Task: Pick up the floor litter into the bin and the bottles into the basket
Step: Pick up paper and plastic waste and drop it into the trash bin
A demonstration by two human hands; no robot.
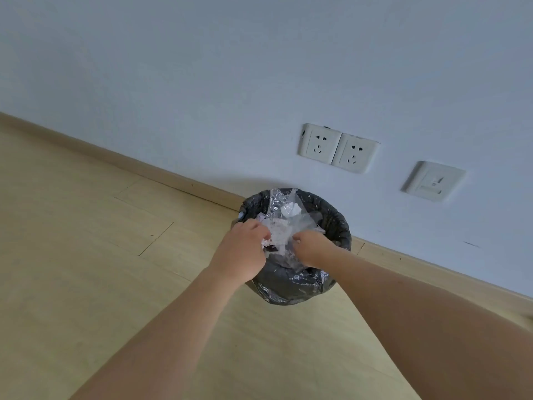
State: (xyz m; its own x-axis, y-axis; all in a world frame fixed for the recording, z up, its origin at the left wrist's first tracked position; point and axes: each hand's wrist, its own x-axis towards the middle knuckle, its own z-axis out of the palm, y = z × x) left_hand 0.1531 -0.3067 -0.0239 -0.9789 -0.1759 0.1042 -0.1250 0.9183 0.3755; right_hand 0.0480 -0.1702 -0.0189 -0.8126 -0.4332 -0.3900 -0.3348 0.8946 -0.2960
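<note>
Bin (pixel 340 223) is standing on the wood floor (pixel 86 226), close against the skirting board (pixel 161 174) at the foot of the pale wall (pixel 230 67). It is lined with a black bag (pixel 288 287), folded over the rim and hanging crinkled down the outside.

I am reaching both bare arms forward over the bin's mouth. My left hand (pixel 242 249) is hovering above the near-left rim, fingers curled down and pinching a wad of clear plastic wrap (pixel 284 217). My right hand (pixel 313 249) is sitting just beside it, over the middle of the opening, fingers bent inward and gripping the same wrap from the other side. The two hands are nearly touching, with the film bunching between them.

The wrap is rising out of the bin's mouth toward the far rim, crumpled and see-through. A ball of white paper (pixel 290 210) is showing through or behind it; I cannot tell whether it is lying inside the wrap or beneath it in the bin. More whitish scraps are showing near my fingertips, too tangled to separate.

On the wall above the bin, a double socket (pixel 337 147) is sitting side by side, with a single white plate (pixel 432 180) further right.
</note>
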